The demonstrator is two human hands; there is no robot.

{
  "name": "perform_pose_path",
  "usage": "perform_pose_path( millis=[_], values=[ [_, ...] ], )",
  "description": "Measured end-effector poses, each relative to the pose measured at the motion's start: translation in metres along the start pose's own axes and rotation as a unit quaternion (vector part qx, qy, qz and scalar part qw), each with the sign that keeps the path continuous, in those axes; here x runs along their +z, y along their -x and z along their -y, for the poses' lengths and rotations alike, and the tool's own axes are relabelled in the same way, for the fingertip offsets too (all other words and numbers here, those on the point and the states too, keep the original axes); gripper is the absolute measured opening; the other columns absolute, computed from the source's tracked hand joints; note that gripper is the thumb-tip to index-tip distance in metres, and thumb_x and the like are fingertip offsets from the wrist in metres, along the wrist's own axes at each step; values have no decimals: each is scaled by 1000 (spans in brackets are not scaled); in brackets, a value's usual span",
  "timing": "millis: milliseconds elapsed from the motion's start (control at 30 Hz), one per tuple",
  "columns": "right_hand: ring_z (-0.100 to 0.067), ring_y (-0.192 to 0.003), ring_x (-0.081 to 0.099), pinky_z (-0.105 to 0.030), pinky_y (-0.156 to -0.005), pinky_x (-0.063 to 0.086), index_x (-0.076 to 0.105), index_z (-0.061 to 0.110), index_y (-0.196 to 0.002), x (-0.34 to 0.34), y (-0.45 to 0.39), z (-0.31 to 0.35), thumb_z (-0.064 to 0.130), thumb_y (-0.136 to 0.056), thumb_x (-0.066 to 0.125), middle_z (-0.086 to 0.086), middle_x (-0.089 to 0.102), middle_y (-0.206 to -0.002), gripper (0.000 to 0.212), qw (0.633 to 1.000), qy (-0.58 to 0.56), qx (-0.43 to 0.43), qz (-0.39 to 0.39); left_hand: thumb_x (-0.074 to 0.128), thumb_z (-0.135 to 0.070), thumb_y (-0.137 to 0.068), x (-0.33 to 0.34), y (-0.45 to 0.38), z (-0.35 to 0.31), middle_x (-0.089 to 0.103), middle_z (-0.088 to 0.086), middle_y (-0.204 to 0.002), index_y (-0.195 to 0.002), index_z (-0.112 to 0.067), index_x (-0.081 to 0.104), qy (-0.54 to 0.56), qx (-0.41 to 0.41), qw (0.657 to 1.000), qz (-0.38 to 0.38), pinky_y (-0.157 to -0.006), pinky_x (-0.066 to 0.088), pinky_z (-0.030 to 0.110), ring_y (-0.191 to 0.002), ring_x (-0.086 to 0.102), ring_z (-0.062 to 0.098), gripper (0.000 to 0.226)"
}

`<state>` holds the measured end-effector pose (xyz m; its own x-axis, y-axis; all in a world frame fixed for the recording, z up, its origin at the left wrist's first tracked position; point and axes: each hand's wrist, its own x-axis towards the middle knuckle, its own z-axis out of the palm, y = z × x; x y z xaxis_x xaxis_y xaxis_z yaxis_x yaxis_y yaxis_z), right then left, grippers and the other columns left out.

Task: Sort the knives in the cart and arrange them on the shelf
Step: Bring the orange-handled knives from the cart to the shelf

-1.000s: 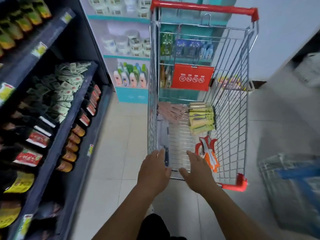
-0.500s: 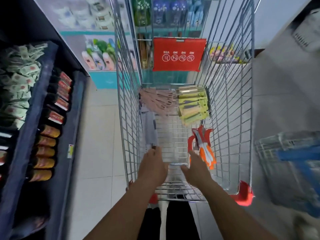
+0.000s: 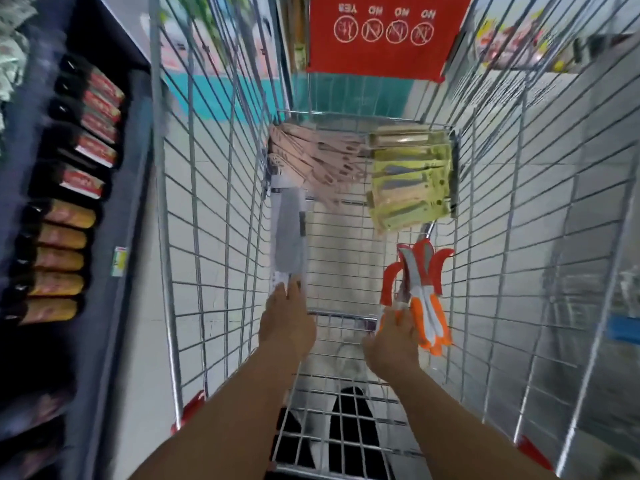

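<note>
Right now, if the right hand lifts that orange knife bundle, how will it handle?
The orange-handled knives look like loose pieces, fanned at the tips, so they'd likely splay or slip apart. Handles look like smooth plastic, possibly slick. The right hand reaches only their near end, so the far tips may droop.
</note>
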<state>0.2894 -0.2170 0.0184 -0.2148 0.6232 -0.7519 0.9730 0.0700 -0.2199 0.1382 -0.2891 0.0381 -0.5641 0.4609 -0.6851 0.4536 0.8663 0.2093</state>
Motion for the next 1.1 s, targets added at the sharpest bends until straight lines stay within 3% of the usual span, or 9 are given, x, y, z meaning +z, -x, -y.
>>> perform_pose_path(
  millis=[167,233,300,467,667,800,867,1000,1100],
  values=[
    [-35,-138,17,-42,-111,25,31,17,-138,11,-15,7,34,-87,62,-15,18,-150,62,996,-24,8,-84,51,-23,-94,18,-20,7,10,7,-154,-147,-35,10,63,-62,996,13,-95,49,45,-127,40,32,69],
    [-34,-135,23,-43,-111,25,33,20,-136,15,-21,13,32,-87,63,-13,23,-144,59,997,-4,-8,-81,52,-26,-94,23,-23,5,14,11,-153,-147,-31,17,60,-65,996,-16,-97,47,46,-126,40,33,63],
    [-32,-127,30,-42,-107,35,35,21,-132,19,-25,20,26,-86,64,-11,26,-139,55,996,2,-25,-90,54,-30,-93,26,-26,4,22,16,-149,-145,-25,23,44,-73,995,-52,-100,44,45,-125,40,35,61],
    [-32,-125,30,-49,-101,40,18,31,-139,29,-33,26,17,-84,64,-10,23,-137,74,995,-13,-24,-95,60,-34,-89,28,-38,3,41,18,-130,-137,-22,30,91,-118,985,-84,-95,46,49,-114,48,35,58],
    [-35,-124,37,-45,-103,41,17,10,-143,32,-35,22,12,-81,64,-17,32,-136,77,995,-22,-22,-94,81,-27,-73,21,-35,-4,39,16,-130,-140,-13,21,163,-173,967,-87,-93,47,42,-121,40,31,91],
    [-33,-105,54,-45,-88,51,39,1,-126,29,-37,25,2,-87,49,-19,53,-117,40,994,14,-35,-98,80,-31,-74,21,-32,-6,53,10,-116,-123,-7,40,246,-193,949,-44,-64,47,27,-91,53,21,67],
    [-31,-99,58,-43,-84,53,44,4,-117,25,-36,28,5,-89,50,-15,58,-110,28,995,33,-40,-86,72,-29,-83,21,-30,-6,56,9,-108,-121,-7,41,294,-193,936,-20,-58,41,24,-81,52,19,54],
    [-30,-101,57,-36,-85,50,40,5,-122,11,-31,35,11,-94,47,-13,50,-118,29,996,61,-50,-43,43,-21,-99,16,-19,-11,58,6,-95,-119,-8,45,311,-184,931,-50,-54,34,24,-71,50,17,24],
    [-32,-106,54,-35,-83,43,34,4,-129,0,-24,36,11,-95,45,-15,43,-124,37,995,71,-76,6,33,-15,-101,10,-2,-18,53,2,-84,-117,-8,45,327,-197,922,-65,-50,33,23,-65,48,13,21]
  ],
)
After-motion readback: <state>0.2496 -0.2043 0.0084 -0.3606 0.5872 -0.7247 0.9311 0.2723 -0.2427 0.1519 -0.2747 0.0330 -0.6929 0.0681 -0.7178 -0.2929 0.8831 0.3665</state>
